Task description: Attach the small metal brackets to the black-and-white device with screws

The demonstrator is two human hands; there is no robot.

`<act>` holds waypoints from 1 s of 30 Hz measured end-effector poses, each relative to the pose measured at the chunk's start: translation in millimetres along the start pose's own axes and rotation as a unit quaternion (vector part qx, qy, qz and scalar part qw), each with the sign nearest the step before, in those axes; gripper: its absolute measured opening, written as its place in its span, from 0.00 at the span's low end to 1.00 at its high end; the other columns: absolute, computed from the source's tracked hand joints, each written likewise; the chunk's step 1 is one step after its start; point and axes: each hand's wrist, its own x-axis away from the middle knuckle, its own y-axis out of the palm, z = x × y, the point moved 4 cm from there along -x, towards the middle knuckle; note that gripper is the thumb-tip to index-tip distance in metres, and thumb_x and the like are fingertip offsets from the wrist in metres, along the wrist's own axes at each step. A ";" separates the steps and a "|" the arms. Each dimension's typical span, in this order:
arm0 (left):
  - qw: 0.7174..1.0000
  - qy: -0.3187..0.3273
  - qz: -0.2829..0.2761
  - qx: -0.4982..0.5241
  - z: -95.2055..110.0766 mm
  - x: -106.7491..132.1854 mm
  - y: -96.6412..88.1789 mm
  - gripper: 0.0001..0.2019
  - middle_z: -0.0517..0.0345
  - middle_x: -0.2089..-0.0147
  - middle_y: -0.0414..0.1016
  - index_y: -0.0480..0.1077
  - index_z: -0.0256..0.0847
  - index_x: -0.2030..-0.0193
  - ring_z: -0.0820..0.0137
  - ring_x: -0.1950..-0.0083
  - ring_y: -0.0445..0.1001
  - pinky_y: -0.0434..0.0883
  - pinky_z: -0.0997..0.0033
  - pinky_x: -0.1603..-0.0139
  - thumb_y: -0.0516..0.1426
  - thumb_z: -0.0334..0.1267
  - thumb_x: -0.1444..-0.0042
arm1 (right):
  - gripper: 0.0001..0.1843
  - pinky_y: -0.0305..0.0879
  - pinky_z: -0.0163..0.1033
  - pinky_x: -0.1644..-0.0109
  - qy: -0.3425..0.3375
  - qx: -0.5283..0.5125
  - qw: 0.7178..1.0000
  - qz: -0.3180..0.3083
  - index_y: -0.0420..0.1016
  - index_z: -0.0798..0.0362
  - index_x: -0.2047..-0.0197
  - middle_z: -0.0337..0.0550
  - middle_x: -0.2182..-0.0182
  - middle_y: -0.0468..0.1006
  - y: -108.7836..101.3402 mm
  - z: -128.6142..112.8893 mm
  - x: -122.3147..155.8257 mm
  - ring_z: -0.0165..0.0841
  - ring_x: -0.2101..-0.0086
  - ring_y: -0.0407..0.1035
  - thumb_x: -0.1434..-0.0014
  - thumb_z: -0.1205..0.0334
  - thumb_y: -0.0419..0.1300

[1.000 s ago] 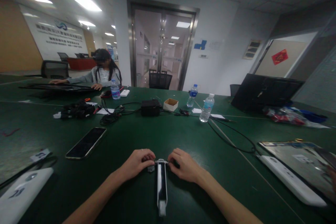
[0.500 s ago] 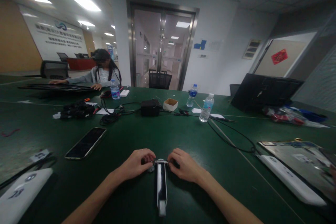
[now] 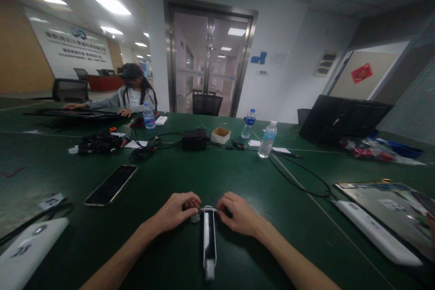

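A long, narrow white-and-silver part (image 3: 210,240) with a dark strip down its middle lies on the green table, pointing toward me. A thin crossbar (image 3: 208,210) runs across its far end. My left hand (image 3: 178,212) is closed with thumb and fingers pinched at the left end of this crossbar. Just under those fingertips is a small grey metal piece (image 3: 195,218); its link to the crossbar is not clear. On the other side, my right hand (image 3: 237,213) has its fingers curled and pinched at the crossbar's right end. The fingertips partly hide both ends.
A phone (image 3: 111,185) lies to the left, beyond a white numbered device (image 3: 34,251). Another white device (image 3: 377,231) and an opened panel (image 3: 390,201) are at right. Farther back stand a black box (image 3: 195,139), a small carton (image 3: 220,135) and bottles (image 3: 268,140). A person (image 3: 134,86) sits opposite.
My left fingertips have shifted very slightly at the crossbar. A dark object has come further in over the opened panel at the right edge. The rest looks the same.
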 end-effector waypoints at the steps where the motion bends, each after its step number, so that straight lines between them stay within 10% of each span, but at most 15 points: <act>1: 1.000 0.004 0.002 0.002 -0.5 -0.2 0.1 0.10 0.60 0.58 0.77 0.71 0.40 0.54 0.71 0.59 0.73 0.71 0.71 0.57 0.57 0.37 0.42 | 0.04 0.61 0.36 0.61 0.000 0.000 1.000 0.000 0.71 0.54 0.63 0.42 0.66 0.72 -0.4 -0.1 -0.1 0.32 0.64 0.65 0.42 0.68 0.56; 30: 1.000 0.027 0.009 -0.005 -6.1 -2.4 3.9 0.10 0.60 0.59 0.76 0.72 0.40 0.54 0.70 0.59 0.73 0.71 0.71 0.57 0.57 0.39 0.42 | 0.05 0.61 0.36 0.61 0.010 0.002 1.000 -0.013 0.71 0.54 0.61 0.42 0.65 0.72 -0.7 -1.6 0.6 0.31 0.64 0.66 0.41 0.67 0.56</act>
